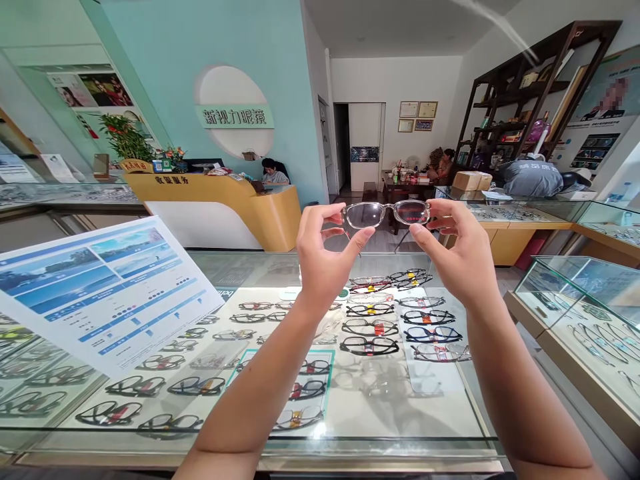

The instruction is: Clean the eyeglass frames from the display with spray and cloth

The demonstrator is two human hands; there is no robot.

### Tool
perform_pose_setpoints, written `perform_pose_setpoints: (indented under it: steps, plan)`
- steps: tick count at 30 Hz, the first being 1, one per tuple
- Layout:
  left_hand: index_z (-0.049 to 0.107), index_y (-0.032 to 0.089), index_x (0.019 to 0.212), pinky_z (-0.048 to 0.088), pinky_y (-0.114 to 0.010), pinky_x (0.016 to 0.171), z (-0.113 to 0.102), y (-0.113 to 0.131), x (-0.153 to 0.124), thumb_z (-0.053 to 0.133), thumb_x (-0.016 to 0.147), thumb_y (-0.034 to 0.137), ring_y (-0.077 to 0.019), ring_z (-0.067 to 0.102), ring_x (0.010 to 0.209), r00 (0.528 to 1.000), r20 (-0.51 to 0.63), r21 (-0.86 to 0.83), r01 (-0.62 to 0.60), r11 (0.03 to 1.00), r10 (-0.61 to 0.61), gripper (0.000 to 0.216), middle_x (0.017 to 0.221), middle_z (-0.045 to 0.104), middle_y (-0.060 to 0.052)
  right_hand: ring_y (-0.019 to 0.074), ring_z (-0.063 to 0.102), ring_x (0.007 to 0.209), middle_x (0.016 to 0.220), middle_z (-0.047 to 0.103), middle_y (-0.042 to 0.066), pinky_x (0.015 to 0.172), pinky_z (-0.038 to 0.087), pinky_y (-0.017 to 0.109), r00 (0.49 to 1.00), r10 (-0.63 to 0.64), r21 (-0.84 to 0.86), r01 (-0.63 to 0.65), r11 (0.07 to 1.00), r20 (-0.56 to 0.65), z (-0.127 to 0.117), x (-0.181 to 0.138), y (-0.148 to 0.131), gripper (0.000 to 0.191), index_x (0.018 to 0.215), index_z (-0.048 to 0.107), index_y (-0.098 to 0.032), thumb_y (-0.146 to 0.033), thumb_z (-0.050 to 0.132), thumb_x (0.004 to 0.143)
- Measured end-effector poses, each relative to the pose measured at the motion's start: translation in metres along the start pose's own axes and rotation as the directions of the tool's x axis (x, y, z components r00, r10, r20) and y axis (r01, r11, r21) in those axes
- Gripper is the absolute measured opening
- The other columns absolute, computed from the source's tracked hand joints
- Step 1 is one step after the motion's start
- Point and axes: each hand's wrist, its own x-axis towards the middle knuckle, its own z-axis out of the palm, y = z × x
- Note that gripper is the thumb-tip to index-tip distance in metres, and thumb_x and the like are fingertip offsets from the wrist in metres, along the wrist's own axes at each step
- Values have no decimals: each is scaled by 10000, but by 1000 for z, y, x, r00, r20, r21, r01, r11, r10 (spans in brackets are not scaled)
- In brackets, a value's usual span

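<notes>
Head view: your left hand and right hand each pinch one end of clear-rimmed, dark-templed glasses between thumb and fingers, raised above a glass-topped display case. Inside lie rows of mostly dark spectacle frames, several with red or yellow tags. A white-and-blue printed sheet covers part of the case's left; your forearms hide some frames. Right, a smaller glass case holds more eyewear. Beyond, a person sits behind a curved yellow-and-white worktop.
</notes>
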Motion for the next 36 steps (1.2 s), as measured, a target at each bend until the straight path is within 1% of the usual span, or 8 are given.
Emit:
perform_pose_setpoints:
  steps: [4,13,18,22,28,30,33,36]
  plan:
    - [693,286,1228,668,-347,901,-2,-1,1,898,856,499,-187,676,1064,999,25,-53,22,998,-20,475,1151,636,-57,289,724,1129,1243,748,82,947,605,501,999,-13,9,13,1000,-33,0,-2,-5,415,1306,663,-295,-509,750,962]
    - [678,282,1244,684,-356,878,-7,3,1,881,864,531,-213,683,1126,997,57,-43,62,997,-60,498,1205,647,-78,285,723,1103,1263,728,87,960,611,510,999,-31,16,31,999,-40,2,-6,-10,392,1317,649,-317,-503,730,981]
    - [677,299,1246,678,-376,917,-9,4,0,880,860,550,-222,682,1147,993,80,-43,88,995,-84,503,1210,644,-77,285,730,1052,1257,734,83,949,605,521,999,-30,-49,28,998,-29,0,-8,-12,401,1321,642,-320,-504,736,978]
    - [680,298,1240,667,-391,956,-11,8,0,887,860,535,-226,682,1161,994,83,-31,69,997,-66,493,1224,650,-76,282,735,985,1249,753,84,919,600,533,999,-36,-125,33,992,-23,-4,-9,-15,392,1311,654,-313,-510,726,981]
    - [676,293,1237,640,-385,918,-16,14,3,871,877,539,-222,691,1106,993,102,54,46,997,-51,477,1184,677,-71,299,729,1019,1231,763,93,941,586,540,998,-58,-157,53,986,-26,-7,-11,-20,378,1299,663,-304,-519,706,992]
    - [677,293,1239,628,-395,928,-17,15,3,867,880,541,-223,698,1093,993,107,77,45,996,-53,475,1175,693,-70,300,728,1018,1226,762,95,932,582,530,998,-56,-162,51,985,-24,-8,-11,-22,372,1297,661,-300,-513,703,995]
    - [684,292,1237,623,-406,939,-18,17,4,871,879,534,-225,707,1088,993,109,87,45,995,-54,471,1170,707,-70,287,728,977,1212,764,92,899,580,507,998,-48,-184,43,982,-26,-8,-12,-24,375,1292,660,-294,-516,705,993]
    - [687,288,1249,638,-386,918,-18,19,3,865,887,528,-219,719,1087,992,112,72,57,996,-64,470,1187,704,-69,278,731,969,1211,768,90,882,576,486,999,-43,-211,38,977,-21,-11,-12,-27,393,1302,656,-279,-522,690,995]
